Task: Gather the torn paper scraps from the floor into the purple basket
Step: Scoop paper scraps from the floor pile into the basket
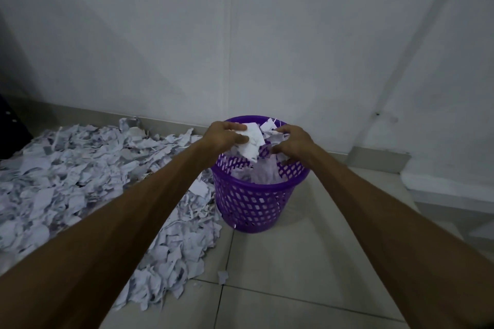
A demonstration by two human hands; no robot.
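A purple lattice basket [254, 203] stands on the tiled floor near the wall, with white scraps inside. Both my arms reach out over its mouth. My left hand [224, 136] grips a bunch of white paper scraps [251, 145] above the rim, thumb curled over them. My right hand [291, 141] is beside it over the basket, fingers curled into more scraps [276, 139]. A big spread of torn paper [80, 181] covers the floor left of the basket, running up to its side.
A white wall rises right behind the basket, with a grey skirting [93, 115] along its foot. A low white step [441, 184] sits at the right. One stray scrap [222, 276] lies on the bare tiles in front. A dark object [10, 125] is at the far left.
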